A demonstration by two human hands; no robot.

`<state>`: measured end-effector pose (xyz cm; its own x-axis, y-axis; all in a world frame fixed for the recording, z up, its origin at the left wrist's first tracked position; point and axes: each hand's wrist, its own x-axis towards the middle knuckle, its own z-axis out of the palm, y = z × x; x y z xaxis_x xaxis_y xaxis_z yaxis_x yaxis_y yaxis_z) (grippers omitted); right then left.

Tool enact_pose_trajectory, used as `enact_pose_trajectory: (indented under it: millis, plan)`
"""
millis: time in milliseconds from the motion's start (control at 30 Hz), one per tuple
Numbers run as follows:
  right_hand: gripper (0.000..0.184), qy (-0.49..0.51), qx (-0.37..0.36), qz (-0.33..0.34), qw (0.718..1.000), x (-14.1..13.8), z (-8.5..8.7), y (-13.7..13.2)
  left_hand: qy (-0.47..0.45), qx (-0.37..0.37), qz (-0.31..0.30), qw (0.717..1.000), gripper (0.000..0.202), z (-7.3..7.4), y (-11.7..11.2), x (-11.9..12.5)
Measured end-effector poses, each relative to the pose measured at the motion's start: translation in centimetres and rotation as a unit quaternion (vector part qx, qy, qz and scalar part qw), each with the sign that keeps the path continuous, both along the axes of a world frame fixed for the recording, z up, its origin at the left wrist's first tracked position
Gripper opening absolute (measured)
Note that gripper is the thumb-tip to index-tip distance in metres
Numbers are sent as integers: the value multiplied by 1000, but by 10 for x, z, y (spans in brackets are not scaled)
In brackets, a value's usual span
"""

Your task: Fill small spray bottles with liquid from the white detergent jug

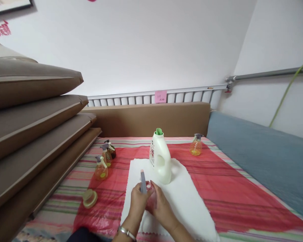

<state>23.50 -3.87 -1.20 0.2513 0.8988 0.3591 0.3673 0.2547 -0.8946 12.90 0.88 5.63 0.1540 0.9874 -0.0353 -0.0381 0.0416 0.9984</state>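
Observation:
In my left hand a grey marker-like stick with a pinkish tip stands upright; its exact kind is unclear. My right hand closes round a small clear pink bottle, whose round open mouth faces up. The left fingers touch that bottle's near side too, and its lower part is hidden between my palms. Just beyond the hands, a large pale jug with a handle stands on a white cloth. A green piece sits in the jug's opening.
Several spray bottles stand at the left, beside a greenish cap. Another spray bottle is at the back right. Stacked brown cushions border the left, a blue pad the right. Red sheeting covers the striped cloth.

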Motion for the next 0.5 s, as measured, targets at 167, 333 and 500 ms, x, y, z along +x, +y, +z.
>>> enact_pose_trajectory:
  millis: [167,333,500]
  plan:
    - [57,16,-10,-9,1000,34,19,-6,12,30,-9,999,28,3,-5,0]
    - [45,78,-14,-162,984,92,43,17,15,75,19,997,21,3,-12,6]
    - [29,93,-31,-177,979,114,47,63,34,117,52,991,26,-10,-9,11]
